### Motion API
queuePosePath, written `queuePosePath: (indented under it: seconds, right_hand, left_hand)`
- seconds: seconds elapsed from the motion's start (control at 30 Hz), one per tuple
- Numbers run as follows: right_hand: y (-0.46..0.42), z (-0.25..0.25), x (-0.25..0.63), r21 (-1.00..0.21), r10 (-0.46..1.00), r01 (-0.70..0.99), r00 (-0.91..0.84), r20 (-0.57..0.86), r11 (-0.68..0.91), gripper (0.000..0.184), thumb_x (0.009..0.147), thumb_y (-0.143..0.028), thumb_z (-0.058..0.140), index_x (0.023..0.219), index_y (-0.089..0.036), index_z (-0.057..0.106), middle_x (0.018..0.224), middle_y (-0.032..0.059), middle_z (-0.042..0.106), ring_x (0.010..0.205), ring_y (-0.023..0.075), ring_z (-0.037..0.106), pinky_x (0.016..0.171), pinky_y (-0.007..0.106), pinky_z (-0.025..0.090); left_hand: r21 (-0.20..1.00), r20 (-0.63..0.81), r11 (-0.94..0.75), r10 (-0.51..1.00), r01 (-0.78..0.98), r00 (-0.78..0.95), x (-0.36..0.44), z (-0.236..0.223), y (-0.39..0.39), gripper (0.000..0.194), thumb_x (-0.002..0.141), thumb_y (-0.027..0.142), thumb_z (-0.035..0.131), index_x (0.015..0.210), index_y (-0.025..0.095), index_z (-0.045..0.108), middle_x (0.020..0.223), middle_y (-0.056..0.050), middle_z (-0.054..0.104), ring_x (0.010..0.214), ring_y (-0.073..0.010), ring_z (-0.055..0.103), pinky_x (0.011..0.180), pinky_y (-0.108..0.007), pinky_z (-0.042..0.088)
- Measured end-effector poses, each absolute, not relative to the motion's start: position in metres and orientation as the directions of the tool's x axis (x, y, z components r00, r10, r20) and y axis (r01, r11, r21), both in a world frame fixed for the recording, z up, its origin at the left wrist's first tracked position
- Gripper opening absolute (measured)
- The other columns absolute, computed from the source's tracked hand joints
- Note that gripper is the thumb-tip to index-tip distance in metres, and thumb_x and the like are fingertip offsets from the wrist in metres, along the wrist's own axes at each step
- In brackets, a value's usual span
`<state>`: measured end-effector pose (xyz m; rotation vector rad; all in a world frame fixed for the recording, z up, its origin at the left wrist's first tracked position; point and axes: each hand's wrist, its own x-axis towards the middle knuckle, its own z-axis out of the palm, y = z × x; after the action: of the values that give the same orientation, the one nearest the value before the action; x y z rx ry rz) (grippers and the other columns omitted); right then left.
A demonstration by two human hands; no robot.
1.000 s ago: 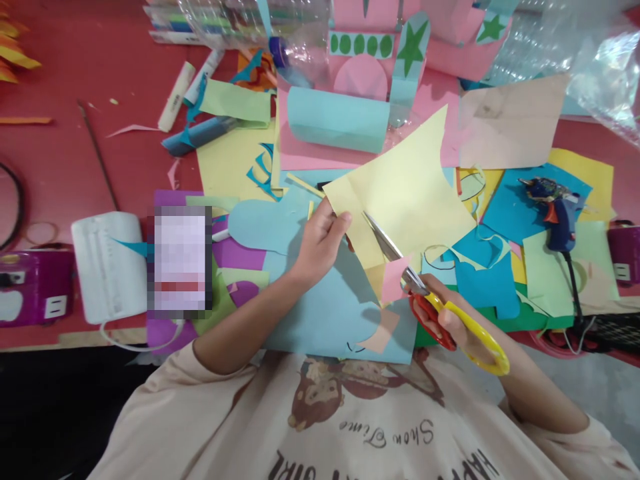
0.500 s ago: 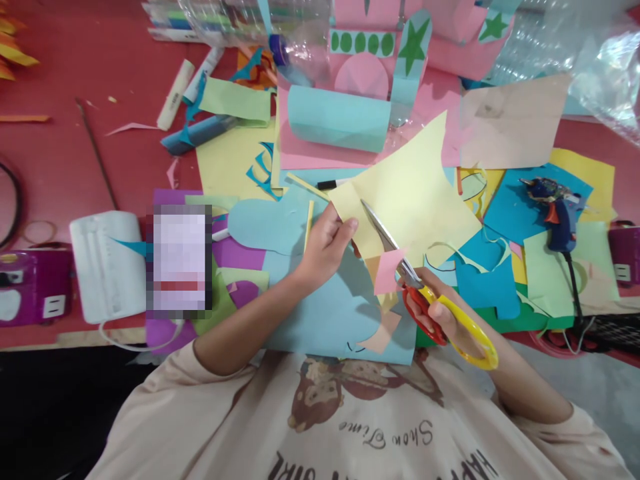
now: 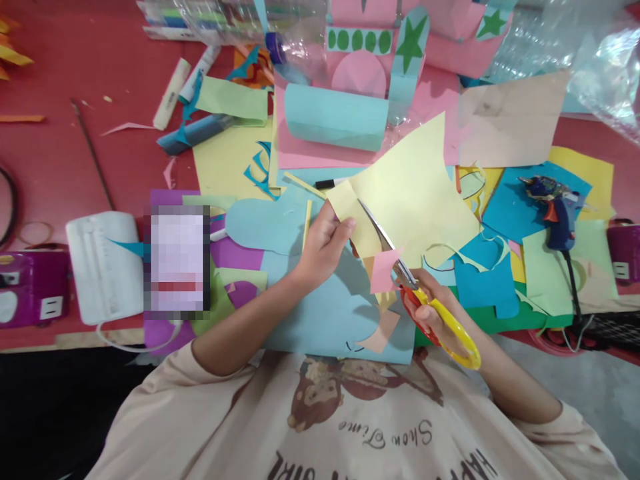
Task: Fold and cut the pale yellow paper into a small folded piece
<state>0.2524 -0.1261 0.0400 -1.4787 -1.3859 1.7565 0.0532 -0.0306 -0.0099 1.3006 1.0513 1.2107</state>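
A sheet of pale yellow paper (image 3: 410,187) is pinched at its left edge between the thumb and fingers of my left hand (image 3: 327,243). My right hand (image 3: 430,300) is closed round the handles of scissors (image 3: 457,337), one red and one yellow. Their blades lie along a cut near the sheet's left side and point up and to the left. Small pink paper scraps (image 3: 385,270) are by the blades. Below both hands lies a light blue sheet (image 3: 320,327) with a peach scrap (image 3: 383,331) on it.
A glue gun (image 3: 557,213) lies on paper at right. A blurred-out rectangle (image 3: 177,257) and a white device with a cable (image 3: 105,267) are at left. A light blue paper roll (image 3: 335,117), a black-capped pen (image 3: 325,184) and pink card pieces lie beyond the sheet.
The scissors' handles have swung slightly left and closer together, so the blades are more closed. My left hand keeps its hold on the yellow paper.
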Motion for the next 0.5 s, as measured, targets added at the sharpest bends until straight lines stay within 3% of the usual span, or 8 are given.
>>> queuePosePath:
  seconds: [0.17, 0.37, 0.5]
  right_hand:
    - [-0.126, 0.042, 0.252, -0.876, 0.821, 0.247, -0.316, -0.476, -0.413, 0.078, 0.07, -0.081, 0.049, 0.115, -0.017, 0.05, 0.057, -0.0072, 0.039, 0.048, 0.0075, 0.03, 0.044, 0.023, 0.022]
    - [-0.126, 0.045, 0.258, -0.871, 0.777, 0.302, -0.401, -0.485, -0.388, 0.075, 0.075, -0.079, 0.045, 0.116, -0.017, 0.049, 0.057, -0.0074, 0.039, 0.048, 0.0077, 0.032, 0.045, 0.023, 0.024]
    - [-0.127, 0.046, 0.262, -0.88, 0.765, 0.304, -0.442, -0.469, -0.364, 0.072, 0.078, -0.077, 0.043, 0.118, -0.017, 0.047, 0.06, -0.0064, 0.042, 0.048, 0.0077, 0.034, 0.044, 0.023, 0.027]
  left_hand:
    - [0.994, 0.054, -0.044, 0.994, -0.103, 0.099, 0.05, -0.017, -0.03, 0.042, 0.082, 0.059, 0.057, 0.105, 0.024, 0.061, 0.078, -0.001, 0.063, 0.068, -0.0136, 0.061, 0.059, -0.024, 0.049]
    - [0.997, 0.027, -0.028, 1.0, -0.075, -0.01, 0.041, -0.023, -0.022, 0.041, 0.085, 0.059, 0.054, 0.072, 0.021, 0.059, 0.061, 0.002, 0.047, 0.06, -0.0124, 0.053, 0.063, -0.027, 0.046]
    - [0.999, 0.002, -0.002, 1.0, -0.037, 0.007, 0.041, -0.02, -0.02, 0.037, 0.085, 0.055, 0.056, 0.075, 0.02, 0.064, 0.06, 0.003, 0.048, 0.058, -0.0103, 0.049, 0.059, -0.024, 0.043]
